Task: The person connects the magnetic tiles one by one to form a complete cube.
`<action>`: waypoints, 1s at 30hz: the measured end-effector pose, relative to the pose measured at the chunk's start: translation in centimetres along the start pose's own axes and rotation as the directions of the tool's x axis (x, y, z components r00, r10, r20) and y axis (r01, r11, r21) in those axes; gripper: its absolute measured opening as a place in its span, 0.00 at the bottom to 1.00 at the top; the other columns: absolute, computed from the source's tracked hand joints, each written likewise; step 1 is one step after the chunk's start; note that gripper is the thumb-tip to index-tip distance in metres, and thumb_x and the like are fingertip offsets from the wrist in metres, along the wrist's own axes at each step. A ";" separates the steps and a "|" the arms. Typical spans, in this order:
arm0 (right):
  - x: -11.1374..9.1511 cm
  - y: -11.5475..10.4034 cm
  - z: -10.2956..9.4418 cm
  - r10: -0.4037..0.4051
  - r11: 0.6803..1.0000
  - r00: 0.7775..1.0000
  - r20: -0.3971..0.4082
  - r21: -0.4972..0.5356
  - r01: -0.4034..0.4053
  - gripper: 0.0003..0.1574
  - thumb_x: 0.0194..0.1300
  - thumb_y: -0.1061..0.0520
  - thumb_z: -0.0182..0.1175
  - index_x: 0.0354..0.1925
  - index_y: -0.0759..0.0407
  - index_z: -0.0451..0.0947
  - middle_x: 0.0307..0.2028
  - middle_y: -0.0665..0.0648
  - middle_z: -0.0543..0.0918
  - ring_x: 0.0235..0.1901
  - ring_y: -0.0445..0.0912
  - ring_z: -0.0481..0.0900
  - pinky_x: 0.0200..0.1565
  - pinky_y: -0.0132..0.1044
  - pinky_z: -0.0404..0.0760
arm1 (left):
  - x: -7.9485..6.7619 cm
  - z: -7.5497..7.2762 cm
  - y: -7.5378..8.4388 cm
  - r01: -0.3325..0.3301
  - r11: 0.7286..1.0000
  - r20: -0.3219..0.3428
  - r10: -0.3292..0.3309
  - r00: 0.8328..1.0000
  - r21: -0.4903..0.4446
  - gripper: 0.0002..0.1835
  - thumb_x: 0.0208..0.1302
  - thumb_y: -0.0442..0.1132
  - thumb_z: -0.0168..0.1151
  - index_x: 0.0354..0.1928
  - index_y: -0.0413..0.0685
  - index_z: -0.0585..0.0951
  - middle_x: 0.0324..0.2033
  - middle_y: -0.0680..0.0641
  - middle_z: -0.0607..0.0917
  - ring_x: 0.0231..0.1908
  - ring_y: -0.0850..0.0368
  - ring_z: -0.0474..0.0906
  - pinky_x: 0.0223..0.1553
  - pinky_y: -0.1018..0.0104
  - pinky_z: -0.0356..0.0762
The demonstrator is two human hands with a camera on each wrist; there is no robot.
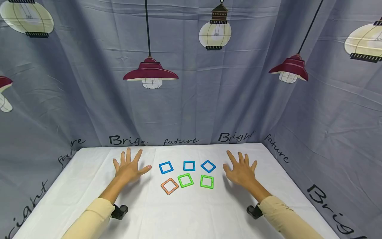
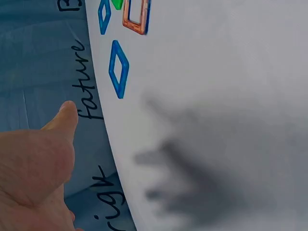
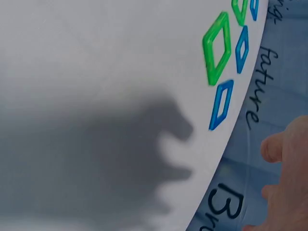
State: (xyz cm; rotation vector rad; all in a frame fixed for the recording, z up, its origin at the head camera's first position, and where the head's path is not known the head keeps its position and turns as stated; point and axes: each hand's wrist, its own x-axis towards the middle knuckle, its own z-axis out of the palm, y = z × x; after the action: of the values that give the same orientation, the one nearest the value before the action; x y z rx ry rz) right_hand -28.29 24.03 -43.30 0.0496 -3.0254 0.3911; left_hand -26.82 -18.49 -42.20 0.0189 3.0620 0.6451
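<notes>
Right of the left hand [image 1: 127, 171], the white table [image 1: 185, 212] has three blue squares [image 1: 189, 162], two green squares [image 1: 207, 176], one orange square [image 1: 174, 182].

Simple getup — plain pale-yellow left sleeve [image 1: 89, 219] and a matching right sleeve [image 1: 285, 215], kinda creased, both ending short of the bare left hand [image 1: 128, 169] and bare right hand [image 1: 241, 171]. Poking out by the sleeve ends: a chunky black left gadget [image 1: 120, 212] and a black right gadget [image 1: 254, 212] — rounded at the tip.
</notes>
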 end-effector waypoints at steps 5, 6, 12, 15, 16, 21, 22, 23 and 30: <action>0.0 -1.6 0.4 -0.017 1.000 1.000 0.006 0.020 0.017 0.43 0.75 0.37 0.45 0.81 0.47 0.51 0.76 0.76 0.52 0.76 0.75 0.43 0.67 0.81 0.36 | 0.5 0.3 1.0 -0.020 1.000 0.012 0.020 1.000 -0.005 0.48 0.69 0.61 0.60 0.81 0.48 0.51 0.77 0.25 0.39 0.76 0.23 0.33 0.69 0.21 0.28; 0.0 -2.0 0.4 -0.022 0.999 1.000 0.006 0.027 0.022 0.43 0.75 0.37 0.46 0.81 0.48 0.51 0.76 0.76 0.53 0.76 0.75 0.43 0.67 0.81 0.37 | 0.5 0.4 1.2 -0.023 1.000 0.015 0.023 1.000 -0.010 0.48 0.69 0.61 0.60 0.81 0.49 0.52 0.77 0.24 0.40 0.76 0.23 0.34 0.69 0.21 0.29; -0.5 -4.8 0.8 -0.070 0.994 0.997 0.027 0.082 0.068 0.45 0.74 0.36 0.50 0.80 0.47 0.52 0.75 0.74 0.56 0.75 0.71 0.49 0.67 0.80 0.44 | 0.8 0.6 2.5 -0.026 0.996 0.046 0.030 0.999 -0.084 0.47 0.69 0.61 0.60 0.81 0.50 0.51 0.77 0.23 0.42 0.77 0.25 0.37 0.71 0.23 0.34; -0.9 -6.3 0.9 -0.100 0.987 0.994 0.051 0.128 0.093 0.45 0.73 0.36 0.51 0.80 0.46 0.53 0.75 0.73 0.58 0.75 0.69 0.52 0.66 0.79 0.49 | 1.0 0.7 2.9 -0.029 0.989 0.058 0.038 0.998 -0.148 0.48 0.68 0.60 0.61 0.81 0.48 0.52 0.76 0.23 0.45 0.77 0.25 0.39 0.72 0.24 0.38; -1.1 -6.8 0.9 -0.111 0.984 0.992 0.057 0.144 0.101 0.44 0.73 0.36 0.51 0.80 0.46 0.53 0.74 0.73 0.59 0.75 0.68 0.54 0.65 0.78 0.52 | 1.1 0.7 3.1 -0.030 0.985 0.062 0.041 0.997 -0.169 0.49 0.68 0.60 0.62 0.81 0.48 0.52 0.76 0.22 0.47 0.76 0.25 0.40 0.71 0.24 0.40; -1.5 -9.0 0.8 -0.169 0.942 0.982 0.089 0.307 0.134 0.44 0.72 0.39 0.56 0.79 0.47 0.56 0.74 0.69 0.63 0.73 0.67 0.59 0.65 0.75 0.60 | 1.5 0.7 3.7 -0.032 0.952 0.067 0.054 0.996 -0.304 0.53 0.65 0.59 0.67 0.81 0.46 0.50 0.76 0.25 0.52 0.75 0.25 0.47 0.70 0.26 0.53; -1.6 -9.4 0.7 -0.179 0.928 0.979 0.099 0.347 0.135 0.44 0.72 0.39 0.58 0.79 0.47 0.57 0.74 0.68 0.64 0.73 0.66 0.60 0.65 0.74 0.61 | 1.6 0.7 3.8 -0.023 0.942 0.071 0.050 0.996 -0.335 0.53 0.64 0.58 0.67 0.81 0.46 0.50 0.77 0.27 0.52 0.75 0.26 0.48 0.70 0.27 0.55; -1.6 -9.8 0.6 -0.189 0.914 0.976 0.109 0.383 0.134 0.45 0.71 0.40 0.60 0.78 0.47 0.57 0.74 0.67 0.64 0.73 0.66 0.61 0.65 0.74 0.62 | 1.8 0.8 3.9 -0.011 0.930 0.072 0.040 0.997 -0.367 0.54 0.64 0.57 0.69 0.81 0.47 0.50 0.77 0.29 0.53 0.75 0.27 0.49 0.70 0.28 0.56; -1.6 -11.9 0.9 -0.225 0.869 0.965 0.135 0.476 0.136 0.43 0.63 0.47 0.71 0.72 0.49 0.68 0.65 0.67 0.76 0.64 0.64 0.74 0.57 0.65 0.76 | 2.7 1.8 4.7 0.053 0.869 0.073 -0.019 0.997 -0.493 0.56 0.53 0.46 0.79 0.80 0.50 0.56 0.75 0.31 0.61 0.73 0.29 0.59 0.68 0.32 0.64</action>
State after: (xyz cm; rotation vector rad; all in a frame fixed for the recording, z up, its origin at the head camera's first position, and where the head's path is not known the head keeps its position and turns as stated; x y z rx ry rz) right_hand -26.21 12.37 -41.30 0.4231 -2.9851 1.1412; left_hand -29.41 -13.47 -41.96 -0.0225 2.7290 1.3730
